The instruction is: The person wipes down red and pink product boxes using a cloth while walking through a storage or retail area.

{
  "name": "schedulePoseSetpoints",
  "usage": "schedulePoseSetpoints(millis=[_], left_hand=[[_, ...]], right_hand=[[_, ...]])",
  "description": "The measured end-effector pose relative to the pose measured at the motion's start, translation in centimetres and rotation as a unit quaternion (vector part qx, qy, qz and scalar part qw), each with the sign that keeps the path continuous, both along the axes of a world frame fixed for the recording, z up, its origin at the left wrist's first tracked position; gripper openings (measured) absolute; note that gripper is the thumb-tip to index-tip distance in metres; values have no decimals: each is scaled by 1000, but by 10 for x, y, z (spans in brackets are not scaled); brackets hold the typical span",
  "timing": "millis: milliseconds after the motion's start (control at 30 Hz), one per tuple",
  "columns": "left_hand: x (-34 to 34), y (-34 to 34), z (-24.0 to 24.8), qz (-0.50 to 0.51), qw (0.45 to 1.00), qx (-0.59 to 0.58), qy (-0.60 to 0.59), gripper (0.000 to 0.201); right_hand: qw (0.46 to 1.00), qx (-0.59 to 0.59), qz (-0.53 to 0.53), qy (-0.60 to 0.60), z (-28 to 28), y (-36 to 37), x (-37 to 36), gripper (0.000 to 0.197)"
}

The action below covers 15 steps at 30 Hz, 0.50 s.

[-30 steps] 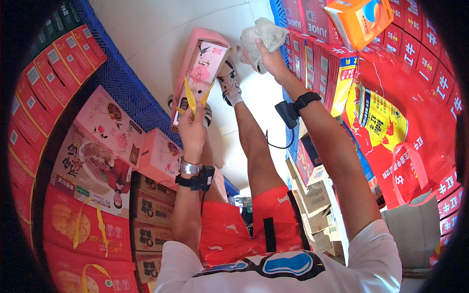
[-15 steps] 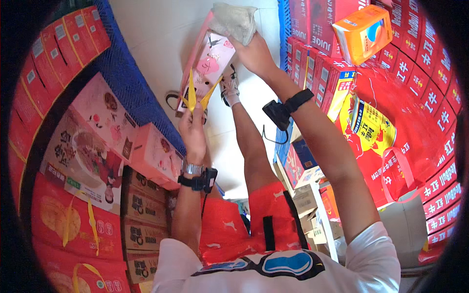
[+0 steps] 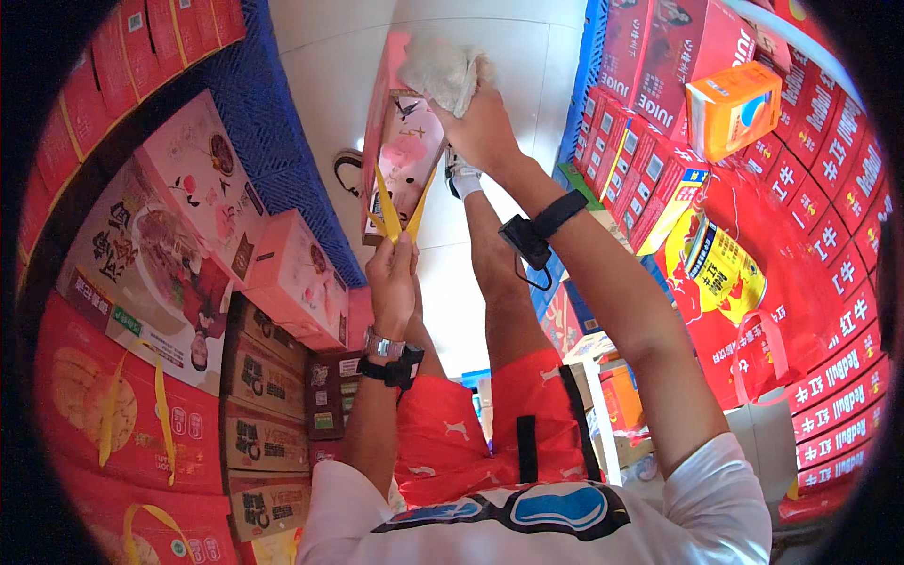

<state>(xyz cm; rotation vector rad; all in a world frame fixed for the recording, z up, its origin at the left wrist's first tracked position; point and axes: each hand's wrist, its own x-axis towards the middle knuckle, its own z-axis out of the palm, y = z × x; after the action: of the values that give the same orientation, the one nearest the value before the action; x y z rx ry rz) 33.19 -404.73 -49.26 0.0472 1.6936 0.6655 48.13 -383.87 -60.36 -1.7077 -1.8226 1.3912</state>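
Note:
A pink gift box (image 3: 407,151) with flower print hangs in front of me above the floor. My left hand (image 3: 392,266) is closed round its yellow ribbon handle (image 3: 414,215), which stretches taut in a V toward the box. In my right hand (image 3: 482,130) is a crumpled greyish cloth (image 3: 443,68), pressed against the far end of the box. The cloth hides that end and some of my right fingers.
Pink and red gift boxes (image 3: 292,273) stack on the left beside brown cartons (image 3: 268,438) and blue crates (image 3: 273,141). On the right stand red drink cartons (image 3: 829,235), an orange pack (image 3: 734,111) and a red bag (image 3: 782,273). Pale tiled floor (image 3: 330,56) runs between.
My left hand and the ribbon handle have shifted slightly right and nearer to me. The cloth has slid a little along the box's far end. My view has shifted slightly.

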Motion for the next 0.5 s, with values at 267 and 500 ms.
schedulePoseSetpoints(millis=[267,500], left_hand=[[-52,-44,4,-49,999,-6,22,40],[-89,-73,2,-323,904,90,267,34]], right_hand=[[998,-52,-14,28,25,-39,-32,42],[988,4,155,-25,75,-80,-21,44]])
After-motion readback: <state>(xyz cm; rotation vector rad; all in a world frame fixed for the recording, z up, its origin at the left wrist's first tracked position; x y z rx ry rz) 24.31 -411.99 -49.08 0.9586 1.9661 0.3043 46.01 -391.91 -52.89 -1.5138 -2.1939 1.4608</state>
